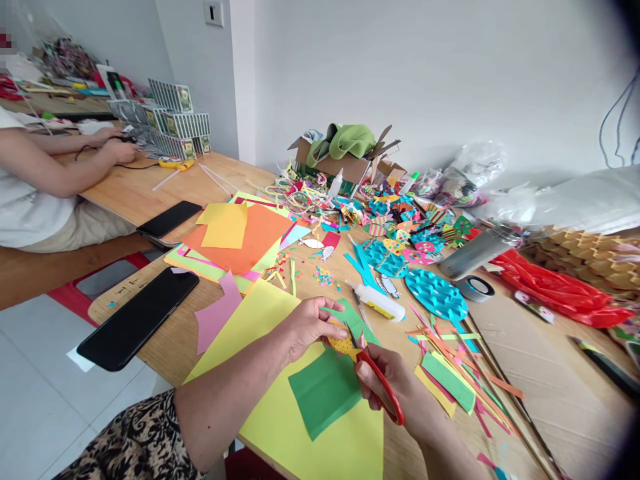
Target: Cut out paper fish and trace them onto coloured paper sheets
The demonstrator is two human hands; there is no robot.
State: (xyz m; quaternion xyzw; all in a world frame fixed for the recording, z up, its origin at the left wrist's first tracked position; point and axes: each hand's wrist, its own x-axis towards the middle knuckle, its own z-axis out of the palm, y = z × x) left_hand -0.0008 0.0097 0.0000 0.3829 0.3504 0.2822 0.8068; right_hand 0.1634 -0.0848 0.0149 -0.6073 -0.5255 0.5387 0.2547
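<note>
My left hand [306, 328] pinches a small yellow dotted paper cutout [342, 343], shaped somewhat like a fish. Red-handled scissors [384, 385] are in my right hand [400, 381], with their blades against the cutout's edge. How far the blades are apart is hard to make out. Below both hands a green paper piece [323, 393] lies on large yellow sheets [257, 310]. A white glue bottle [383, 303] rests on its side just beyond my right hand.
Paper strips [463, 367] lie to the right, near a blue scalloped paper oval [435, 293] and a metal bottle [480, 250]. Two phones, the nearer one black [140, 320], are at left. A cardboard box [330, 167] stands at the back. Another person's hands [117, 147] work far left.
</note>
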